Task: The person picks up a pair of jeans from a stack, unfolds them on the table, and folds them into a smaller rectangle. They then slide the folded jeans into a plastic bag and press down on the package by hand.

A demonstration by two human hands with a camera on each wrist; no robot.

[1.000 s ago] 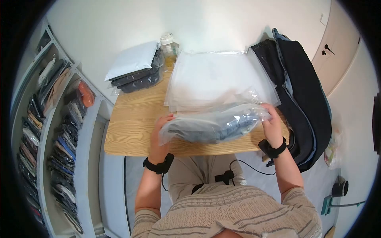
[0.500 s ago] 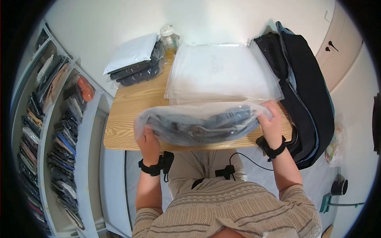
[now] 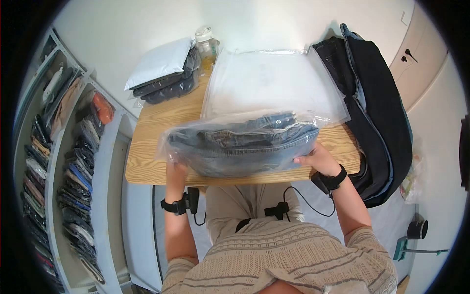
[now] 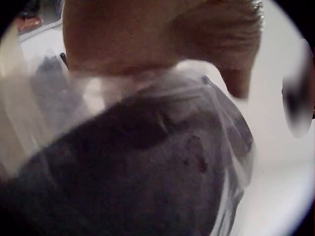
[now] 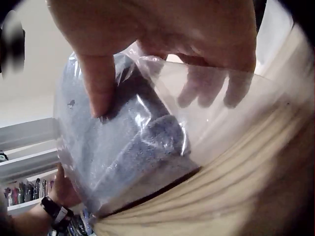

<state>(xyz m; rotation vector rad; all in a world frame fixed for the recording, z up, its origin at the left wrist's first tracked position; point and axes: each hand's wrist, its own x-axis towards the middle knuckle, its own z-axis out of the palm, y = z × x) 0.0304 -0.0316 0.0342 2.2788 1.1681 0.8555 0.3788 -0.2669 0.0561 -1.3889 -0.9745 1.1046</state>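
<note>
Folded blue jeans [image 3: 254, 142] lie inside a clear plastic bag [image 3: 169, 142], tilted up over the front of the wooden table [image 3: 139, 161]. My left hand [image 3: 176, 171] grips the bag's lower left end, its fingers partly hidden by the film. At the lower right side, my right hand [image 3: 320, 159] holds the bag with the thumb on the near face. The right wrist view shows that thumb [image 5: 101, 88] pressing over the denim, while the other fingers lie behind loose film. In the left wrist view, the left hand [image 4: 157, 39] is right above the bagged denim [image 4: 138, 167].
A stack of large clear bags [image 3: 274, 83] lies behind the jeans. Dark jeans [image 3: 382, 112] hang over the table's right side. Packed garments topped by a white parcel [image 3: 161, 63] and a bottle [image 3: 206, 46] stand back left. Shelves [image 3: 105, 181] of bagged clothes line the left.
The bagged jeans have turned up so more of their folded denim shows. My left hand has moved left and down the bag. My right hand has shifted from the upper right corner to the lower side.
</note>
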